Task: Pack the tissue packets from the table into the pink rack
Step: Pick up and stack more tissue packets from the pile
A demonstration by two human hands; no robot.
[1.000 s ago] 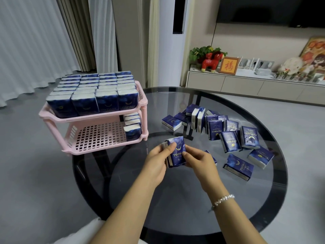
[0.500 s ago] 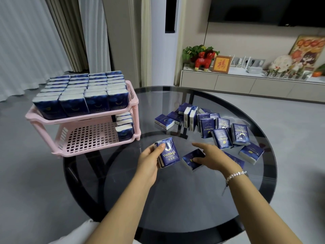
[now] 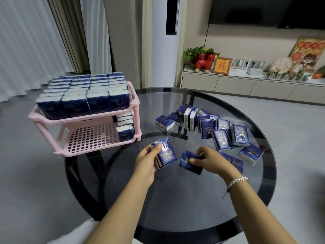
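Head view is showing me gathering packets before a trip to the pink rack (image 3: 98,118). I am holding a small stack of packets (image 3: 165,154) upright in my left hand (image 3: 146,160), the grip clamped on it with thumb across the front and fingers behind. My right hand (image 3: 208,160) is pinching a single packet (image 3: 189,162) that is lying on the glass tabletop (image 3: 175,199) just beside the stack, thumb and fingertips closing on its near edge.

I am judging this as the collecting step: the next move is calling for lifting that packet, squaring it against the stack, then carrying the lot to the lower shelf (image 3: 91,138), which is holding only one short row at its right end while the upper shelf (image 3: 82,95) is sitting full.

Each packet is looking like a soft, dark blue film wrap with pale lettering and white tissue showing at the ends, likely slippery and easy to crush. The loose pile (image 3: 211,127) is lying further out on the tabletop, some flat, some on edge, several leaning on each other.
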